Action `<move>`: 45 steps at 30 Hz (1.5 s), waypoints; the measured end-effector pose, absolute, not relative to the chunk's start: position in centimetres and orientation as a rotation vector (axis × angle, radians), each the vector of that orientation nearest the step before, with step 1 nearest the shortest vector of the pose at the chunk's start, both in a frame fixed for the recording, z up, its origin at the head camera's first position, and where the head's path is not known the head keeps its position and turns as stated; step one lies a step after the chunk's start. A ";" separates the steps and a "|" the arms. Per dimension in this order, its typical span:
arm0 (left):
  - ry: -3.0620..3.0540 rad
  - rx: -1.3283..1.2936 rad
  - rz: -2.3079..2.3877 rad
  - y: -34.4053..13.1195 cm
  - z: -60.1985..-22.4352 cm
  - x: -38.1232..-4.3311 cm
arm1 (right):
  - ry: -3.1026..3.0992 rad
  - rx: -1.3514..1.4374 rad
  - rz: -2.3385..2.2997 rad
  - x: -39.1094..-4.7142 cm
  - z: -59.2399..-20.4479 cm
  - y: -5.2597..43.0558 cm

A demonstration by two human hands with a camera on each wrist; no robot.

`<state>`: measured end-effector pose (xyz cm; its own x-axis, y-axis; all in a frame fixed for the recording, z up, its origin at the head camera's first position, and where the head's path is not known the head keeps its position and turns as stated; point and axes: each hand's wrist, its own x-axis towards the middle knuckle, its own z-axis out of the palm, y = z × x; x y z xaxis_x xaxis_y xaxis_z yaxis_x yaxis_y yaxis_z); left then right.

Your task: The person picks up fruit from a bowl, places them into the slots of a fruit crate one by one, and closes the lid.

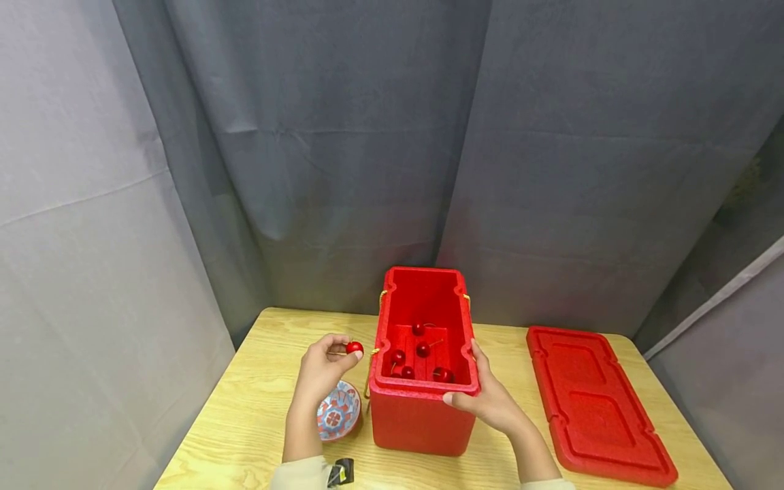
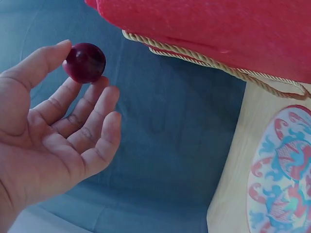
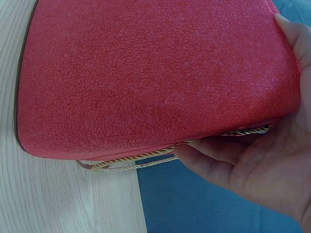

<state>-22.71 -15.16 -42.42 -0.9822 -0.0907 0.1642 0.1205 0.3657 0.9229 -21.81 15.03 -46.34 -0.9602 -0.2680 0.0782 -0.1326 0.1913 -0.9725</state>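
Observation:
My left hand (image 1: pixel 321 371) pinches a dark red cherry (image 2: pixel 85 63) between thumb and fingertips, just left of the red foam box (image 1: pixel 422 425) at about rim height. The other fingers bend loosely below it in the left wrist view. The box stands uncovered, with several cherries (image 1: pixel 422 349) on its floor, some showing stems. My right hand (image 1: pixel 490 401) grips the box's near right corner, thumb over the front rim and fingers along the right side by a gold cord (image 3: pixel 146 155). A blue-and-red patterned bowl (image 1: pixel 346 403) sits left of the box, partly hidden by my left arm.
The red box lid (image 1: pixel 594 408) lies flat on the wooden table (image 1: pixel 226 415) at the right. Another gold cord (image 2: pixel 204 59) hangs on the box's left side. Grey curtains (image 1: pixel 343 170) rise behind the table and along its sides.

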 end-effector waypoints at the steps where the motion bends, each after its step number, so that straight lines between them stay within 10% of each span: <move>1: -2.439 -0.039 -1.664 -15.0 -42.2 -22.9 | 2.338 -0.397 -1.891 -21.8 -46.3 15.0; 45: -2.642 -0.250 -1.696 -8.4 -35.9 -32.0 | 2.360 -0.379 -1.874 -22.3 -46.3 15.6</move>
